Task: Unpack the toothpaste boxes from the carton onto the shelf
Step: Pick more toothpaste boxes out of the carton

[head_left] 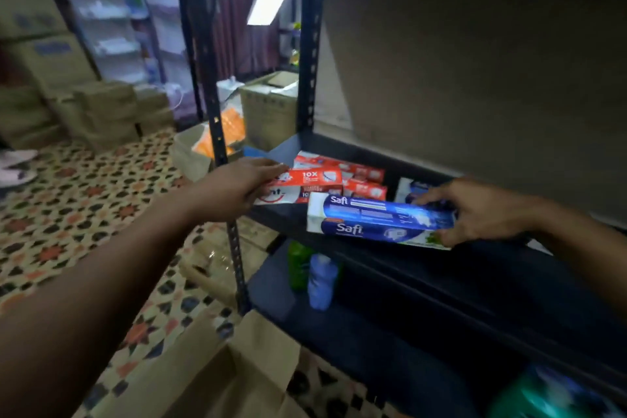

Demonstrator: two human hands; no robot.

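head: left hand [234, 190] grips one red box [308, 176], right hand [481, 210] pinches one blue box [373, 214] (at shelf [281, 214]).

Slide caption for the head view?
Left hand holds red toothpaste boxes, right hand grips blue Safi toothpaste, at the black shelf.

Left hand [237, 188] pinches a red-and-white cardboard toothpaste box [307, 179] at the left front corner of the black metal shelf rack [235, 248], right against the stack of red boxes [364, 183] lying on that board. Right hand [475, 210] grips the right end of a blue-and-white Safi toothpaste box [373, 219] at the rack's front edge. A brown cardboard carton [237, 366] sits open below the rack's left post.
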